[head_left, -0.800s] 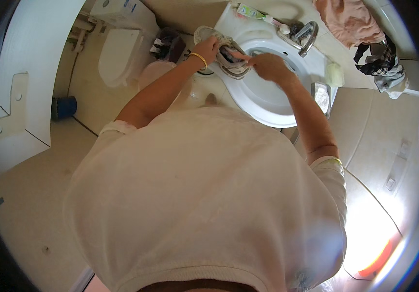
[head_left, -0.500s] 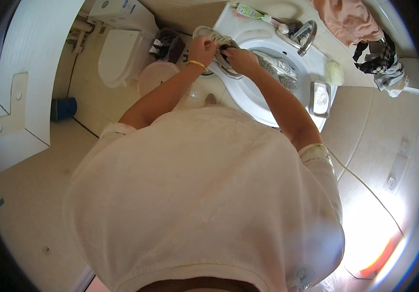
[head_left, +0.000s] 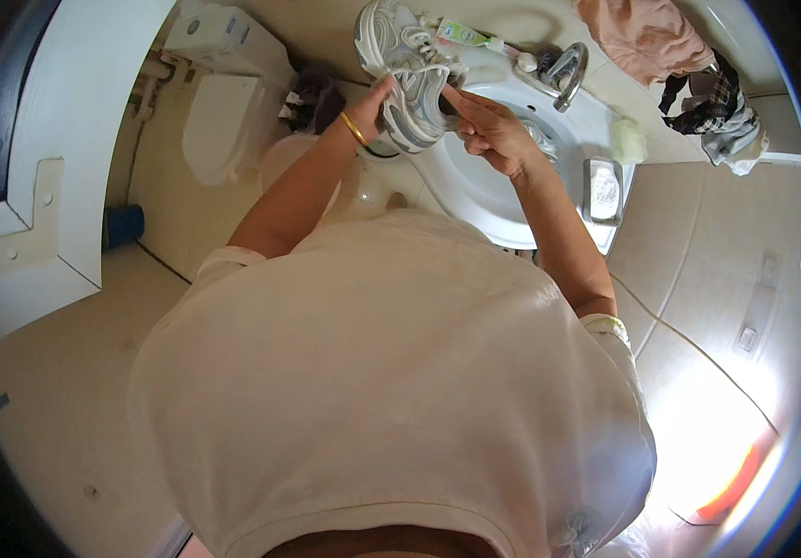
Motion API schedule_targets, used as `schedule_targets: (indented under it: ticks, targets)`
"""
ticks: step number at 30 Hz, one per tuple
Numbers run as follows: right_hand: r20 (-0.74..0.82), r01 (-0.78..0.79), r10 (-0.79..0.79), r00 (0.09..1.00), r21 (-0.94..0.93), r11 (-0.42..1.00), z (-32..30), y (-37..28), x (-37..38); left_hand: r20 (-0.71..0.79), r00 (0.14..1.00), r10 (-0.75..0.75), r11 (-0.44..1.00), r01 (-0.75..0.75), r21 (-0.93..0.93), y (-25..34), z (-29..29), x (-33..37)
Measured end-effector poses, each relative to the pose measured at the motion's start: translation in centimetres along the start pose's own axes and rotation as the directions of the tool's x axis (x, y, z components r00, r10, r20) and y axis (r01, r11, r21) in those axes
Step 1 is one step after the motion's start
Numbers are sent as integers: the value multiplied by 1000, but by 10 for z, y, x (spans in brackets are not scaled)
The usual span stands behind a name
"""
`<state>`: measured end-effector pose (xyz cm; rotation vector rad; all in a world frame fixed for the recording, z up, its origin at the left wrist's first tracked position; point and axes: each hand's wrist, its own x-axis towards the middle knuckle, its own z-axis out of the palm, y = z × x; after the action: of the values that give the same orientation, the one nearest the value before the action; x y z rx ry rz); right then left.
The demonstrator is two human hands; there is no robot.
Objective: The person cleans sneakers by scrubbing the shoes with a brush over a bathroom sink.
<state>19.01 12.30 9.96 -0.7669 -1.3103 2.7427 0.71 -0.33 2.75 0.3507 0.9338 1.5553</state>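
- White-and-grey lace-up sneaker (head_left: 410, 79), its laces facing up and its toe pointing away from the wearer, is held aloft at the left edge of a white ceramic washbasin (head_left: 489, 200).
- Left hand (head_left: 370, 112), a gold-coloured bangle (head_left: 353, 128) at the wrist, grips the sneaker along its left side, the thumb showing against the upper.
- Right hand (head_left: 493, 130), fingers partly curled, meets the sneaker at its heel opening; whether those fingers pinch the collar or merely touch it, one cannot tell.
- Second white-and-grey shoe (head_left: 542, 139), mostly hidden by the right hand, lies inside the washbasin.
- Curved chrome faucet (head_left: 574, 86) stands at the washbasin's back edge, with a green-and-white tube (head_left: 461, 34) near the back left corner.
- Grey rectangular dish (head_left: 603, 221) bearing a white block (head_left: 603, 190) sits along the right edge, just beside a pale green rounded object (head_left: 628, 141) toward the back right corner.
- Salmon-pink cloth (head_left: 647, 37) hangs beyond that corner, while a white toilet (head_left: 222, 126) stands off to the left.
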Motion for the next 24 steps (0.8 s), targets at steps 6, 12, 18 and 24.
schedule_targets:
  ticks: [6,12,18,24]
  targets:
    - [11,172,-175,985,-248,953,2,-20,-37,20,993,120,991,-120,50,21,14,42]
    - [-34,-180,202,979,-613,769,-45,-65,-86,15,969,247,948,-245,202,39,14,57]
    - [354,73,-426,832,-832,-550,-35,-79,-96,-88,973,213,856,-142,497,45,33,65]
    - [303,-24,-465,832,-817,-576,-44,-22,-101,-19,973,232,869,-199,453,52,56,51]
